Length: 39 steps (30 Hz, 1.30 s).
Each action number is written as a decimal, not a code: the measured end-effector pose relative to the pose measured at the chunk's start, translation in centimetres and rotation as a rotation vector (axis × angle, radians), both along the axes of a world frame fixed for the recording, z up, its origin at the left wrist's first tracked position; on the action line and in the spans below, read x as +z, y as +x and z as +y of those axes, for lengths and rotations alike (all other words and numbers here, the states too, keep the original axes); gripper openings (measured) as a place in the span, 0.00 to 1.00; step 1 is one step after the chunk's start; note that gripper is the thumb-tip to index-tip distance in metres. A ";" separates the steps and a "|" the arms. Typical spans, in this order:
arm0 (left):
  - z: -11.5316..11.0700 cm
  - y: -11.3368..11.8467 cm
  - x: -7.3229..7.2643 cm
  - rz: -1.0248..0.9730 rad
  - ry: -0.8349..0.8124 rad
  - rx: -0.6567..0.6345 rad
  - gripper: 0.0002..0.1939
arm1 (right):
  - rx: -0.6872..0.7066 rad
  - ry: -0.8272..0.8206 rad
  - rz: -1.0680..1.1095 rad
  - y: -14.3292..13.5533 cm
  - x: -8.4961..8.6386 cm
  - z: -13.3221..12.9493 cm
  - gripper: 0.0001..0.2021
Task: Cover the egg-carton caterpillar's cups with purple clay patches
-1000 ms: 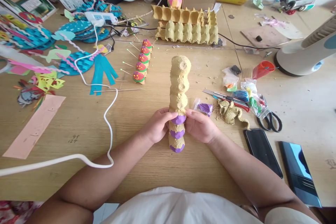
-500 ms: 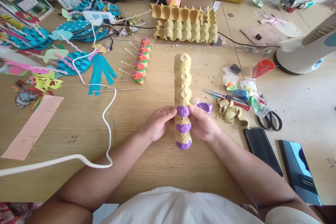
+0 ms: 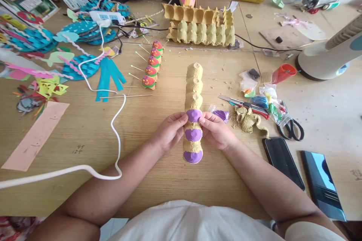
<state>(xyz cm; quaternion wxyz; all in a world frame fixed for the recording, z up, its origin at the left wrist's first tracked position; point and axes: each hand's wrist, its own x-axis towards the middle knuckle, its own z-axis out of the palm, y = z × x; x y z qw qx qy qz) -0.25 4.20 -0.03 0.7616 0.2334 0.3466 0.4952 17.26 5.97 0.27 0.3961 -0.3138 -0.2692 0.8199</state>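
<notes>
Between my hands is an egg carton strip [image 3: 194,99], a row of bumpy tan cups pointing away from me. Its three nearest cups carry purple clay [image 3: 193,134]; the far ones are bare. My left hand [image 3: 172,130] grips the left edge, thumb against the third purple patch from the near end. On the opposite edge, my right hand [image 3: 215,130] pinches the strip at the same patch. The fingers underneath are partly hidden. Just beyond my right hand lies a packet of purple clay [image 3: 221,115].
A painted red and green egg carton caterpillar [image 3: 152,66] stands left of centre. Right of my hands lie a utility knife [image 3: 243,103], torn carton scraps [image 3: 250,121], scissors [image 3: 291,130] and a phone [image 3: 283,162]. A white cable [image 3: 115,131] winds along the left. Egg cartons [image 3: 205,33] sit behind.
The strip has shifted slightly left and tilted, showing more of the purple patches on its near cups. Both hands keep hold of it at the third purple patch.
</notes>
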 end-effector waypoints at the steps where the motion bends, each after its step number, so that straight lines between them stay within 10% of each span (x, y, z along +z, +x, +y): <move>1: 0.0 0.1 0.1 -0.003 0.002 0.003 0.16 | -0.012 0.003 -0.007 0.0 -0.1 0.0 0.17; 24: -0.3 -0.7 -0.9 0.549 0.286 0.069 0.17 | 0.066 -0.022 -0.032 0.1 0.6 -0.2 0.18; 39: -0.6 -0.4 -1.1 0.530 0.257 0.039 0.16 | 0.039 -0.133 -0.056 -0.3 0.7 -0.5 0.17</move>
